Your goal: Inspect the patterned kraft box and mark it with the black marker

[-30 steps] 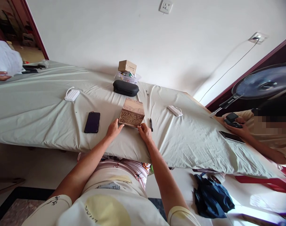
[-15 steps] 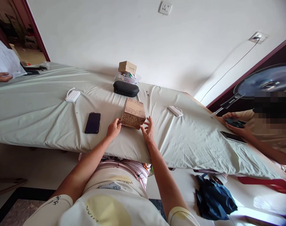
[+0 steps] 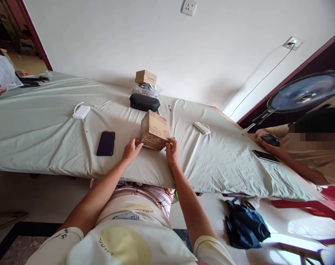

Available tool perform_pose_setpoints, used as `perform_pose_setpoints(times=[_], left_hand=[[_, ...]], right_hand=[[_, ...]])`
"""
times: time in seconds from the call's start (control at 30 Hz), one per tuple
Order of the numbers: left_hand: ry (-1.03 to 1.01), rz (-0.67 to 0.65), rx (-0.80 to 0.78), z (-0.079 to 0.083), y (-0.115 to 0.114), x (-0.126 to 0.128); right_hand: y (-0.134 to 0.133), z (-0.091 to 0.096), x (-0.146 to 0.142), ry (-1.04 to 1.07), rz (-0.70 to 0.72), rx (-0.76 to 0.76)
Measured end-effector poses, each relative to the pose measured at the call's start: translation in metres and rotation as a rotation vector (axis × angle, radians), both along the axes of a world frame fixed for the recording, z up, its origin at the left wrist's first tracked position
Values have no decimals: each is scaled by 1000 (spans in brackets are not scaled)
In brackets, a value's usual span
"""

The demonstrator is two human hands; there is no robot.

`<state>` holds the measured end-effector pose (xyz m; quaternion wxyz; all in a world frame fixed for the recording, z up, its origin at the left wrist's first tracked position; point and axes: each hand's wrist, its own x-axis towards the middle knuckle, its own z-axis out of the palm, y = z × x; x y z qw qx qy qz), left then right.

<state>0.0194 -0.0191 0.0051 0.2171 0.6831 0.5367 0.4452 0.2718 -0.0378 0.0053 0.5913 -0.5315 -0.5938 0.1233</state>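
Note:
A brown cardboard box [image 3: 155, 129] with dark swirling line patterns sits on the cloth-covered table in front of me. At its lower left corner, my left hand [image 3: 132, 149] is closed, with thumb and fingertips against the cardboard. My right hand [image 3: 171, 151] pinches the box's right front corner, its fingers bent. The undersides of the fingertips are hidden. Left of my left hand lies a dark phone [image 3: 106, 143], face up.
Behind the box are a black zip case [image 3: 144, 102], a clear plastic tub [image 3: 156, 91] and a smaller carton [image 3: 146, 78]. White devices with cable loops [image 3: 81, 112] [image 3: 202, 128] lie to either side. At right, a person holds a dark object [image 3: 270, 140] near a fan [image 3: 305, 92].
My right hand's spread fingers have closed onto the box's right corner. The box has turned and tipped slightly. The whole view has shifted a little.

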Motion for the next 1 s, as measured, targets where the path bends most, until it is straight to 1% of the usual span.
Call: perform_pose_setpoints(times=[0.13,0.23,0.4,0.5,0.57,0.7,0.8,0.9,1.0], left_hand=[[102,-40,40,-2,1,-2],[146,-73,40,-3,2,-3],[105,-71,52,-1,1,-4],[66,-63,49,-1,1,-4],[32,-62,42,-1,2,-4],[-41,-82,33,-3,5,-3],[-93,-84,39,-5,6,-2],[-131,-91,96,-9,7,-2],[-163,-91,176,-15,9,0]], right_hand=[[2,-1,3,69,8,1],[3,-1,3,81,4,8],[2,0,3,82,10,-11],[0,2,0,120,37,-27],[-2,2,-2,129,73,-71],[-6,4,-9,51,147,-148],[-8,5,-12,-35,156,-180],[-10,6,-12,-134,147,-230],[-10,7,-12,-257,146,-238]])
